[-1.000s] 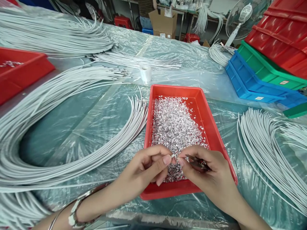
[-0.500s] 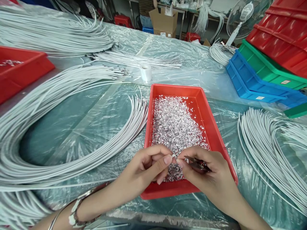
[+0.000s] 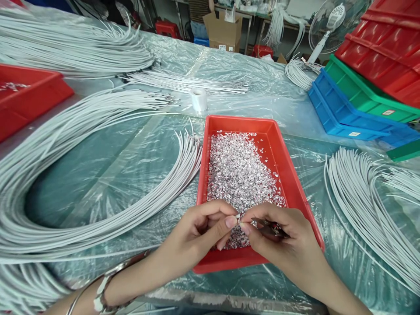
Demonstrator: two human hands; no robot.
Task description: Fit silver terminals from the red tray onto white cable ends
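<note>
My left hand (image 3: 210, 227) is closed, thumb and forefinger pinching the tip of a white cable (image 3: 238, 216) over the near part of a red tray (image 3: 302, 192). Fingertip to fingertip with it, my right hand (image 3: 282, 236) pinches at the same tip. Tucked in the right palm is a small dark pointed hand tool (image 3: 271, 226), perhaps snips; the fingers cover most of it. Many small silvery foil-like scraps (image 3: 241, 170) lie in the tray below both hands. What exactly sits between the right fingertips is too small to make out.
Left of the tray curves a thick bundle of white cables (image 3: 131, 218); another bundle (image 3: 367, 210) lies right. A clear tape roll (image 3: 198, 100) stands behind the tray. Stacked blue bins (image 3: 348, 118), a green bin (image 3: 374, 98) and red bins (image 3: 387, 48) rise at the right. A second red tray (image 3: 33, 100) sits left.
Both hands stay together over the tray, with only a slight shift of the fingertips at the cable tip. The dark tool remains in the right palm.
</note>
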